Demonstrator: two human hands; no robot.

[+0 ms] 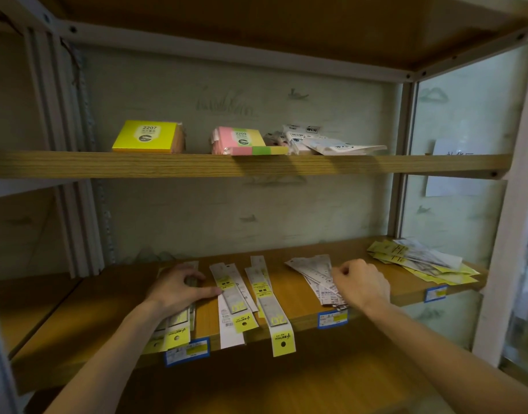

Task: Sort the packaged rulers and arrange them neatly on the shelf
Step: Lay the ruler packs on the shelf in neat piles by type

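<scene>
Packaged rulers lie in several groups on the lower wooden shelf. My left hand rests palm down on the leftmost stack of rulers, fingers curled over its far end, thumb touching the second stack. A third stack with a yellow "20" header overhangs the shelf's front edge. My right hand is curled on a fanned pile of white-backed rulers; whether it grips one I cannot tell. A loose yellow heap of rulers lies at the far right.
The upper shelf carries a yellow sticky-note pack, a pink and green pack and white packets. Blue price tags hang on the lower shelf's front edge. A metal upright stands at right.
</scene>
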